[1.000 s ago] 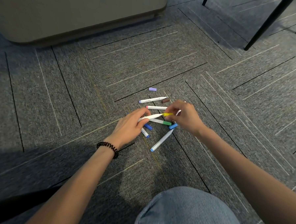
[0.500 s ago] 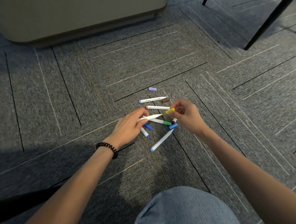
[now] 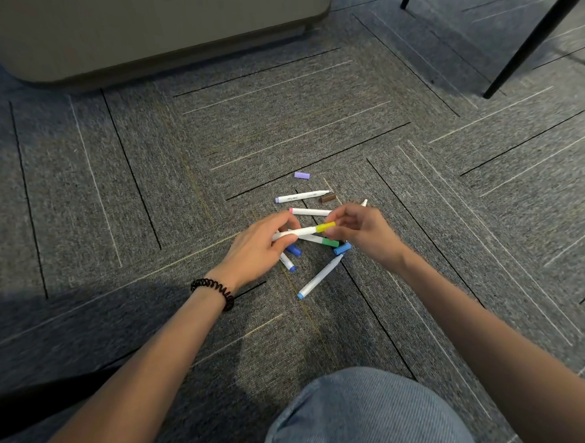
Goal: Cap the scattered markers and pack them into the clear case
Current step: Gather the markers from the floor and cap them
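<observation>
Several white markers lie scattered on the grey carpet. My left hand [image 3: 258, 246] grips the barrel of a white marker [image 3: 293, 233] held level above the pile. Its yellow cap [image 3: 325, 227] sits on the marker's right end, pinched by my right hand [image 3: 363, 233]. Beneath lie a green-capped marker [image 3: 322, 241], a pink-ended marker [image 3: 309, 212], a purple-ended uncapped marker [image 3: 300, 197], a light-blue-ended uncapped marker [image 3: 317, 277] and a blue-ended marker [image 3: 288, 264]. Loose caps: lilac [image 3: 301, 175], brown [image 3: 327, 198], blue [image 3: 294, 250], light blue [image 3: 342, 249]. No clear case is in view.
A beige cabinet base [image 3: 159, 35] stands at the back. Black chair legs [image 3: 532, 39] rise at the upper right. My knee in blue jeans [image 3: 362, 414] fills the bottom centre. A black coil band [image 3: 217, 291] circles my left wrist.
The yellow cap, held apart from the marker's tip half a second ago, now sits on the marker's end. Both hands have lifted slightly.
</observation>
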Available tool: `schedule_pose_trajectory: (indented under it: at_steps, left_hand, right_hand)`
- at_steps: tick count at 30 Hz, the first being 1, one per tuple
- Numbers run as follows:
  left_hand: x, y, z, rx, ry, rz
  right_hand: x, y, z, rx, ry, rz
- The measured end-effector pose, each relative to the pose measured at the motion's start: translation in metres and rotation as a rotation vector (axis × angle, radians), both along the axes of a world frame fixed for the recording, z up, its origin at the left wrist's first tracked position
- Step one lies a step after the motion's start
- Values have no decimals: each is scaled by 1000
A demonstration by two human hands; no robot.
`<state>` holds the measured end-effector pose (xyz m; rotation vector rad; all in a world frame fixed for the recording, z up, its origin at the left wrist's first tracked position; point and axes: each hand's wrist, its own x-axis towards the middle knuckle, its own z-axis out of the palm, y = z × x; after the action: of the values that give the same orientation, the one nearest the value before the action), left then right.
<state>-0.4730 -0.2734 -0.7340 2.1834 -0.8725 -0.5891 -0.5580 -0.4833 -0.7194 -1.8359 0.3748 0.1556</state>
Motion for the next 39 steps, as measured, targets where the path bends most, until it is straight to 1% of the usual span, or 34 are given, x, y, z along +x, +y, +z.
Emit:
schedule_pose_trajectory:
  at_steps: [5, 7, 10, 13, 15, 18, 20, 22, 25, 27, 30, 32, 39]
  left_hand:
    - [3, -6, 2, -18, 75, 24]
    - [3, -9, 5, -49, 132, 48]
    - [6, -12, 13, -138, 278, 96]
    - [10, -11, 16, -160, 342, 109]
    - [11, -11, 12, -163, 353, 111]
    - [21, -14, 5, -99, 225, 72]
    - [30, -20, 2, -93, 165, 55]
    - [39, -29, -1, -104, 90, 110]
    - [53, -44, -12, -3, -227, 208]
    - [59, -54, -18, 58, -338, 207]
    - [63, -67, -30, 175, -385, 153]
    - [64, -73, -35, 233, -377, 117]
    - [65, -67, -38, 227, -406, 148]
  right_hand:
    - [4, 6, -1, -236, -35, 105]
    - [6, 6, 2, -245, -26, 125]
    - [11, 5, 10, -266, -26, 157]
    - [14, 5, 15, -279, -49, 173]
    - [15, 4, 13, -281, -53, 166]
    - [18, 3, 3, -346, -56, 135]
    - [18, 0, -6, -389, -66, 79]
    - [17, -8, -12, -418, -79, -10]
    - [10, -19, -19, -438, -70, -101]
    - [7, -22, -21, -456, -45, -130]
    - [5, -24, -26, -521, -36, -118]
    - [6, -24, -29, -549, -24, -117]
    - [8, -23, -37, -598, -14, -112]
